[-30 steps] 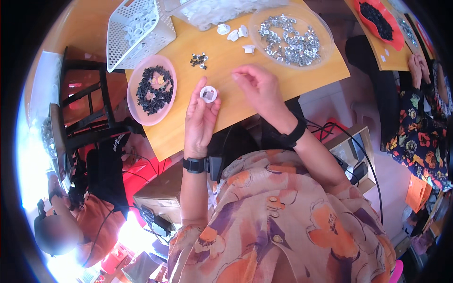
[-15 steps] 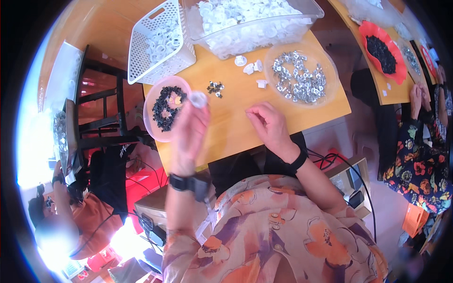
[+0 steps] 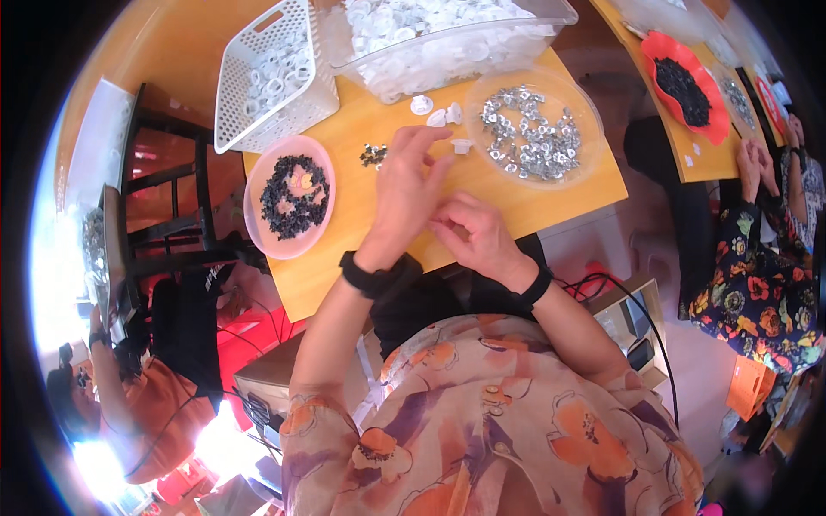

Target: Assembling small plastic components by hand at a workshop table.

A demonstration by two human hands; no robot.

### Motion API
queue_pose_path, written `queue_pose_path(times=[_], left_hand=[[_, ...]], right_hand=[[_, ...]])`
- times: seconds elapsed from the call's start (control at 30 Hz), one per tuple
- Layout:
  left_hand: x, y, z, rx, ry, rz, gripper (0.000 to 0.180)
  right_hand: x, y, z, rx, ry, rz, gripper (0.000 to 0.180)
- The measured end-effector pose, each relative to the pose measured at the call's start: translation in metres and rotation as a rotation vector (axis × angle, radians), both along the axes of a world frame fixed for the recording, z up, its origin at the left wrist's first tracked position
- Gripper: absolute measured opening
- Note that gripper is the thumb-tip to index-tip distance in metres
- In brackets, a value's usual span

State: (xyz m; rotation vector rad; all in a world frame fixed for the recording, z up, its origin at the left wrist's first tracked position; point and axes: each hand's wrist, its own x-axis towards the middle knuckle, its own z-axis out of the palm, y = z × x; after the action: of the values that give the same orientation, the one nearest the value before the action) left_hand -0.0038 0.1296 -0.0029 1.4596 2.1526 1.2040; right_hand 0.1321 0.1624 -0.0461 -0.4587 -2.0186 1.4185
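Lying near curled hands (image 3: pixel 404 191) (image 3: pixel 478 232), any grip unclear: white cap (image 3: pixel 462 147), long axis and facing indistinct.

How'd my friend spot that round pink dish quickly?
Find the yellow wooden table. At its left side, in front of the white perforated plastic basket, sits the round pink dish. Of this table's containers, only it holds small black pieces.

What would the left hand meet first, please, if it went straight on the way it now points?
Probably the loose white plastic pieces just beyond the left hand; its height above the wooden table is unclear, so it might pass over them instead.
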Motion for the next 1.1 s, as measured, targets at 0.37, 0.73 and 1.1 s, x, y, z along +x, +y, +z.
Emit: queue_pose_path(times=[0.37,0.73,1.1], left_hand=[[0.002,-0.009,-0.029,-0.089,0.048,0.087,0.017],[-0.015,-0.120,-0.045,0.482,-1.421,0.262,0.014],[-0.018,-0.113,-0.049,0.582,-1.404,0.235,0.028]], right_hand=[[0.002,0.001,-0.002,0.168,0.011,0.169,0.011],[-0.053,0.017,0.036,0.484,-0.414,0.035,0.038],[-0.068,-0.003,0.030,0.744,-0.486,0.073,0.040]])
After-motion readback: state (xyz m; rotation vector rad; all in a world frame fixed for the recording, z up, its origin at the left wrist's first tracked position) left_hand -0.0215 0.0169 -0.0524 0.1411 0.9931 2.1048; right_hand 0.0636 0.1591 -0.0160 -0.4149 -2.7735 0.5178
